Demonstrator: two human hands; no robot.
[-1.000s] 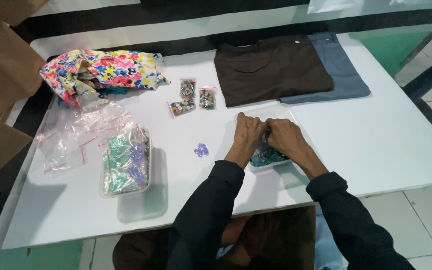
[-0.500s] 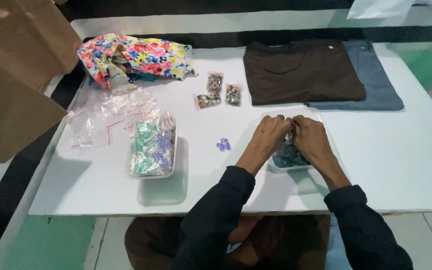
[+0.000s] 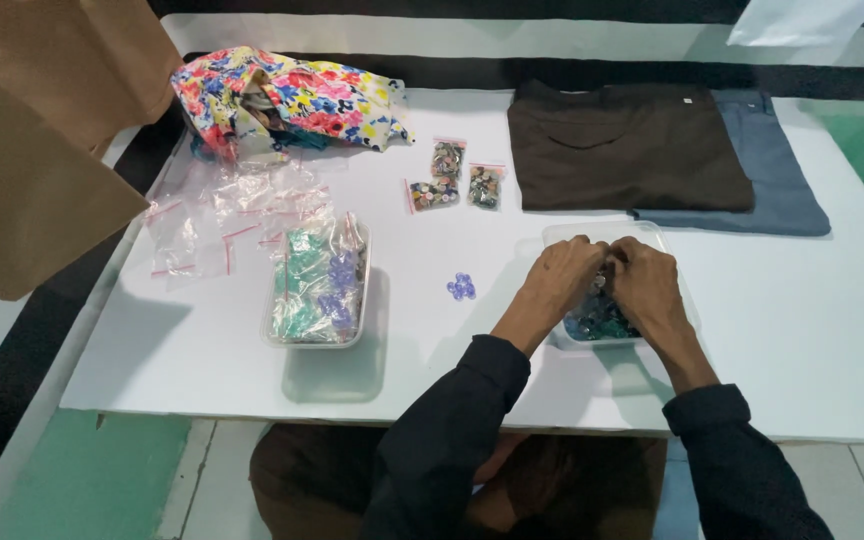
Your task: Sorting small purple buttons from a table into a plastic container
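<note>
Both hands meet over a clear tray (image 3: 652, 236) of small dark and blue buttons near the front edge of the white table (image 3: 802, 340); the left hand (image 3: 564, 278) and right hand (image 3: 646, 283) have their fingers curled together, pinching something too small to make out. Judging by the layout, three little bags (image 3: 459, 180) already lie filled beyond the tray. A heap of empty bags (image 3: 227, 215), a second tray (image 3: 318, 288) and a few loose blue buttons (image 3: 461, 287) suggest much sorting remains.
</note>
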